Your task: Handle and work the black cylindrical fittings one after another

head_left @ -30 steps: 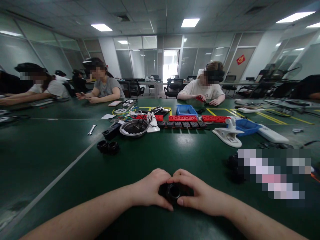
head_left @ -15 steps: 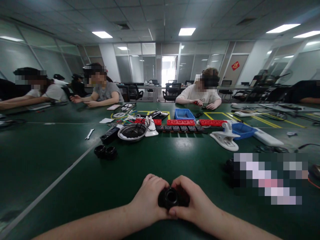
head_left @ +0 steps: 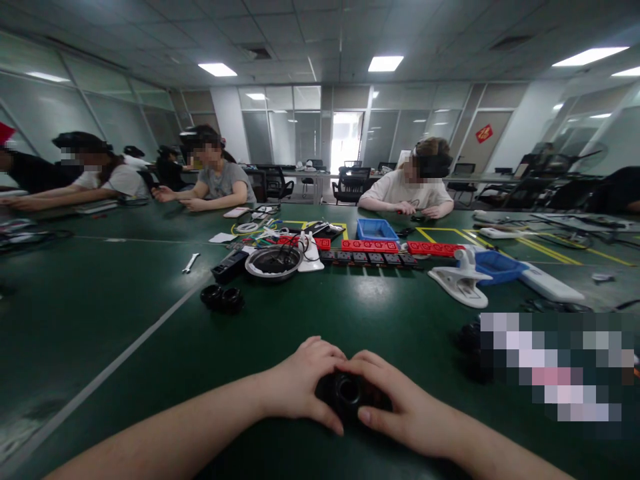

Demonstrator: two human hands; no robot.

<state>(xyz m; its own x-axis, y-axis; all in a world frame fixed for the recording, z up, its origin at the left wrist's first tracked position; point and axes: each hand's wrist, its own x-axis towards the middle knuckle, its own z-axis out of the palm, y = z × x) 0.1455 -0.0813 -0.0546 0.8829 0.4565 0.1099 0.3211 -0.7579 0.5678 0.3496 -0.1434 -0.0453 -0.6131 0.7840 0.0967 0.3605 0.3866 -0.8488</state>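
Note:
Both my hands meet low in the middle of the picture, over the green table. My left hand and my right hand are wrapped round a small black round part with a hole in its top. The fingers of each hand curl over its sides, and the thumbs touch above it. Most of the part is hidden by my fingers. It sits at or just above the table top.
Two black ring-shaped parts lie to the left. Farther off are a metal bowl, red and black power strips, blue bins, a white clamp and a wrench. Several people work at the far side.
My hands have stayed together on the black part, with the fingers shifting round it. The view has swung slightly, so the table things sit a little to the right.

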